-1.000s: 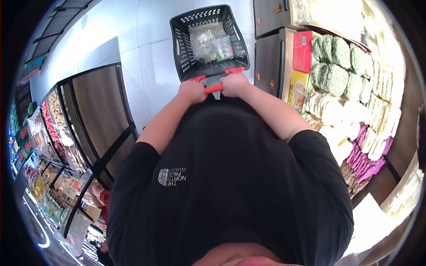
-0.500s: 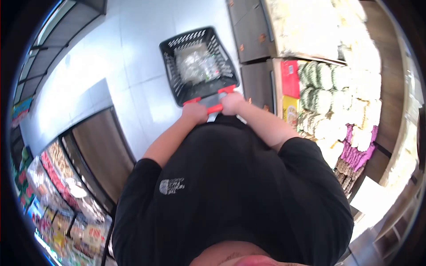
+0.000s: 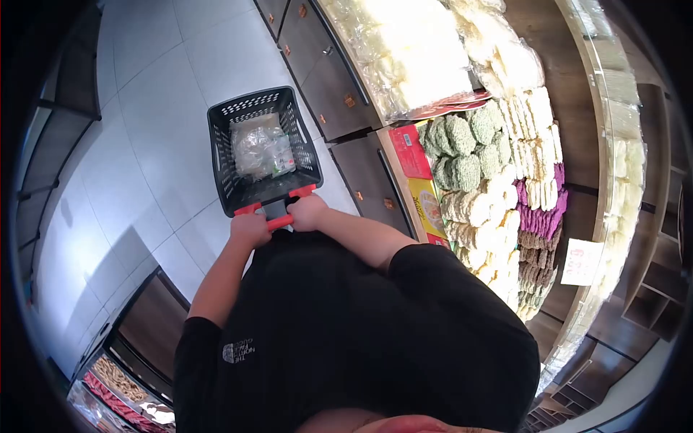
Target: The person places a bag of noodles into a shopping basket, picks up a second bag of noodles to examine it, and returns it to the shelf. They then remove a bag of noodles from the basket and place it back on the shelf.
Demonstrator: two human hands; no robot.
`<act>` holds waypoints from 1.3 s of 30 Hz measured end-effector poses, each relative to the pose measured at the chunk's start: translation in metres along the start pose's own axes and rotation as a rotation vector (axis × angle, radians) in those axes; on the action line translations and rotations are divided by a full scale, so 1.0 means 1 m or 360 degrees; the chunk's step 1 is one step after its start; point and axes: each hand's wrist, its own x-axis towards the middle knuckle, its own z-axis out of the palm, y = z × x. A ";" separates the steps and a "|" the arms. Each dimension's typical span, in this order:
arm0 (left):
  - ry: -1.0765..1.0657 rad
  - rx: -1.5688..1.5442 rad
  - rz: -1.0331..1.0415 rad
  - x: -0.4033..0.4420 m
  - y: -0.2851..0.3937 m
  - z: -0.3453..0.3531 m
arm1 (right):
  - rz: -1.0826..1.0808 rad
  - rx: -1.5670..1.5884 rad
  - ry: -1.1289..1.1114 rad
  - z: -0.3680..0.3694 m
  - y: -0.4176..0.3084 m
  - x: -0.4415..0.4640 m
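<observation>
Both hands grip a red handle point(image 3: 280, 221), the left hand point(image 3: 250, 229) at one end and the right hand point(image 3: 307, 212) at the other, with a stretch of red showing between them. Just beyond is a black perforated basket point(image 3: 273, 193) above pale floor tiles point(image 3: 144, 130), holding a clear plastic package point(image 3: 261, 148). To the right, a dark cabinet point(image 3: 364, 173) bears a red box point(image 3: 410, 151), a yellow box point(image 3: 424, 200) and rows of green bundles point(image 3: 462, 144), with cream, purple point(image 3: 541, 220) and brown ones alongside. A white sign point(image 3: 582, 262) stands near the brown bundles point(image 3: 535, 263)
</observation>
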 end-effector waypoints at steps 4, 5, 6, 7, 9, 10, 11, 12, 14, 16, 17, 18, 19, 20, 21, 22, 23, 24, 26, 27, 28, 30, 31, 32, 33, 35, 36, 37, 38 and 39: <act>0.0066 0.0095 0.0012 0.018 -0.016 -0.011 | -0.0146 0.0132 -0.0034 -0.020 0.009 0.011; 0.0042 0.0110 0.0015 0.023 -0.018 -0.018 | -0.0170 0.0162 -0.0040 -0.024 0.013 0.018; 0.0032 0.0127 0.0000 0.032 -0.024 -0.031 | -0.0207 0.0179 -0.0033 -0.035 0.019 0.031; 0.0030 0.0113 -0.0021 0.040 -0.029 -0.038 | -0.0231 0.0161 -0.0034 -0.041 0.026 0.041; -0.0093 0.0131 -0.0050 0.054 -0.037 -0.046 | -0.0257 0.0205 -0.0098 -0.050 0.032 0.053; -0.0086 0.0126 -0.0056 0.058 -0.039 -0.055 | -0.0286 0.0229 -0.0077 -0.054 0.036 0.060; -0.0094 0.0152 -0.0023 0.066 -0.048 -0.053 | -0.0294 0.0212 -0.0089 -0.059 0.039 0.067; -0.0118 0.0180 -0.0018 0.069 -0.047 -0.071 | -0.0285 0.0196 -0.0121 -0.077 0.041 0.065; -0.0161 0.0187 0.0008 0.080 -0.052 -0.092 | -0.0311 0.0172 -0.0074 -0.084 0.050 0.081; -0.0086 0.0212 0.0009 0.089 -0.056 -0.107 | -0.0327 0.0207 0.0021 -0.095 0.060 0.091; -0.0093 0.0192 0.0021 0.093 -0.059 -0.112 | -0.0312 0.0194 0.0004 -0.100 0.063 0.095; -0.0084 0.0169 0.0037 0.101 -0.063 -0.117 | -0.0289 0.0168 -0.0006 -0.112 0.066 0.098; -0.0068 0.0142 0.0057 0.109 -0.068 -0.122 | -0.0261 0.0135 -0.0017 -0.125 0.070 0.102; -0.0058 0.0132 0.0074 0.119 -0.074 -0.124 | -0.0208 0.0105 -0.0071 -0.136 0.073 0.107; -0.0062 0.0126 0.0074 0.125 -0.077 -0.133 | -0.0205 0.0088 -0.0093 -0.148 0.076 0.112; -0.0075 0.0123 0.0082 0.131 -0.079 -0.141 | -0.0197 0.0081 -0.0119 -0.159 0.078 0.115; -0.0094 0.0122 0.0102 0.137 -0.083 -0.149 | -0.0178 0.0083 -0.0149 -0.170 0.079 0.119; -0.0120 0.0131 0.0137 0.144 -0.089 -0.156 | -0.0174 0.0094 -0.0126 -0.174 0.082 0.126; -0.0170 0.0132 0.0205 0.155 -0.098 -0.173 | -0.0150 0.0124 -0.0092 -0.176 0.090 0.139; -0.0203 0.0120 0.0238 0.159 -0.101 -0.180 | -0.0161 0.0170 -0.0089 -0.187 0.090 0.138; -0.0262 0.0140 0.0294 0.161 -0.105 -0.186 | -0.0181 0.0212 -0.0094 -0.197 0.089 0.137; -0.0349 0.0190 0.0392 0.175 -0.117 -0.208 | -0.0292 0.0316 0.0057 -0.213 0.099 0.147; -0.0348 0.0216 0.0429 0.180 -0.119 -0.217 | -0.0391 0.0386 0.0196 -0.213 0.107 0.155; -0.0360 0.0238 0.0460 0.180 -0.121 -0.221 | -0.0497 0.0463 0.0328 -0.211 0.116 0.162; -0.0372 0.0263 0.0485 0.181 -0.122 -0.226 | -0.0454 0.0434 0.0424 -0.233 0.126 0.164; -0.0362 0.0219 0.0456 0.183 -0.123 -0.230 | -0.0461 0.0300 0.1017 -0.270 0.160 0.177; -0.0370 0.0207 0.0443 0.184 -0.123 -0.230 | -0.0245 0.0096 0.1024 -0.292 0.181 0.184; -0.0392 0.0196 0.0456 0.186 -0.124 -0.230 | -0.0045 -0.0063 0.1115 -0.308 0.204 0.189; -0.0409 0.0184 0.0464 0.189 -0.124 -0.230 | 0.0187 -0.0179 0.1047 -0.325 0.228 0.196; -0.0425 0.0164 0.0466 0.191 -0.123 -0.229 | 0.0175 -0.0406 0.1273 -0.332 0.257 0.205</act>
